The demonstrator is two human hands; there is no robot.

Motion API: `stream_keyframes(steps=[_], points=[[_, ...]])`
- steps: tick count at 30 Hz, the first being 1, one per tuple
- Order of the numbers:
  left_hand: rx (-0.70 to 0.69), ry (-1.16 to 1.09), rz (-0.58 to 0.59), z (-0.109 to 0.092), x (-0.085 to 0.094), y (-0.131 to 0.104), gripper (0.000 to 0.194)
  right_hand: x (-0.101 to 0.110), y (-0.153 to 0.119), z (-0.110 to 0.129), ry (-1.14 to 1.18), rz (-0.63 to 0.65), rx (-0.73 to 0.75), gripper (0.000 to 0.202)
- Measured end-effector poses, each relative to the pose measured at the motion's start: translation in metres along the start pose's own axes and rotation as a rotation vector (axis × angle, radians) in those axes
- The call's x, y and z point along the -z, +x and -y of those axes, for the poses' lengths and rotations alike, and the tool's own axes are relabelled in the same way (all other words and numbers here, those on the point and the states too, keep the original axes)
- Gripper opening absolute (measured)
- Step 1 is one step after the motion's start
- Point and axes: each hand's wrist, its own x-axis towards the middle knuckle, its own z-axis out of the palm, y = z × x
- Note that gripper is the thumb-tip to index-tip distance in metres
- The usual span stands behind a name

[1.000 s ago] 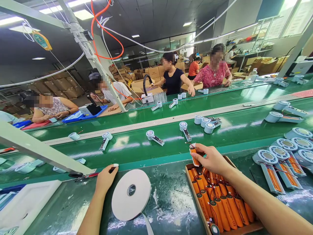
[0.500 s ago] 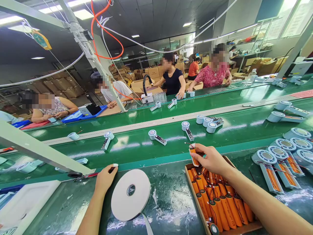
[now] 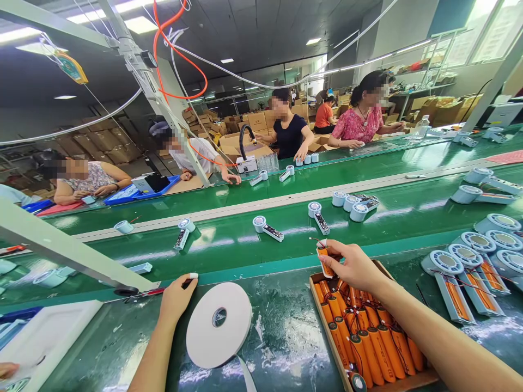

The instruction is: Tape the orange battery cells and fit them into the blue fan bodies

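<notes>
My right hand is closed on an orange cylindrical battery, which has thin leads at its top and a white strip along its side. Below that hand, an open cardboard box holds many similar orange batteries with red and black wires. My left hand rests at the bench edge beside the belt, fingers curled, a white cover on one fingertip. I see nothing in it. Between my hands a roll of white tape lies flat, its loose end trailing toward me.
Pale blue round-headed housings with batteries in their handles cluster at the right. Others with circuit boards lie on the green belt. A metal post and white tray stand left. Another person's fingers show there. Co-workers sit opposite.
The housings on the near belt have shifted slightly right. Another person's fingers have appeared at the lower left. Opposite, co-workers have moved their arms. Both my hands stay nearly still.
</notes>
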Motion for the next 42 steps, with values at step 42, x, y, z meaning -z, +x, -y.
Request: stream_keyframes(steps=[42], points=[[0.003, 0.035, 0.011, -0.0011, 0.0008, 0.0004, 0.05, -0.002, 0.0012, -0.0031, 0.003, -0.003, 0.016, 0.029]])
